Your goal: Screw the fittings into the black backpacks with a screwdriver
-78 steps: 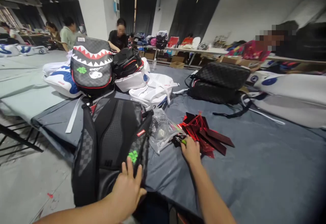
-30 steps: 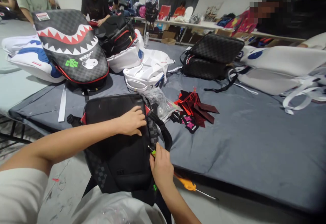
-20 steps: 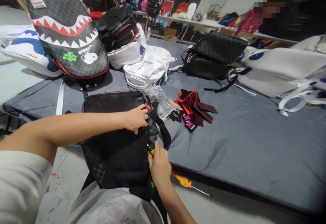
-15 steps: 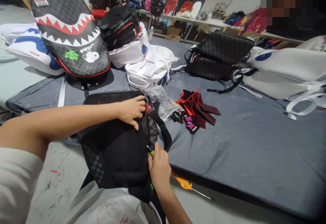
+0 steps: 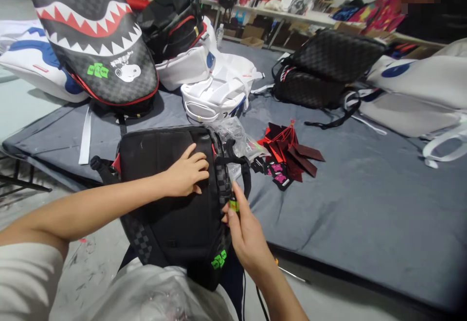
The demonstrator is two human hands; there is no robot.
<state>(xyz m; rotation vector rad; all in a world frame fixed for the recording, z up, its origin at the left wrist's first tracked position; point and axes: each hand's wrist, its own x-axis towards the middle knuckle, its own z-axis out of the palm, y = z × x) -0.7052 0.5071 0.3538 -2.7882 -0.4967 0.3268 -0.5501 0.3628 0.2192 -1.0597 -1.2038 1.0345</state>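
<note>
A black backpack (image 5: 175, 214) with checkered side panels stands before me at the table edge, its plain black panel facing me. My left hand (image 5: 188, 171) rests on that panel, fingers spread and slightly bent. At the bag's right side, my right hand (image 5: 244, 223) pinches a small green-and-black item (image 5: 234, 206); its kind is not clear. A green print (image 5: 219, 259) shows on the bag's lower right corner. Beyond the bag's right side lies a clear plastic bag (image 5: 233, 131).
Dark red tags (image 5: 292, 148) and black-and-pink patches (image 5: 280, 176) lie right of the bag. A shark-mouth backpack (image 5: 98, 44), white bags (image 5: 219, 87) and a black checkered backpack (image 5: 321, 68) sit farther back. A thin metal shaft (image 5: 292, 276) juts out below the table edge.
My right hand has turned and shifted right and up, showing more of the green item. My left hand stays on the panel. The backpack has tilted, exposing the green print; the orange handle is now mostly hidden.
</note>
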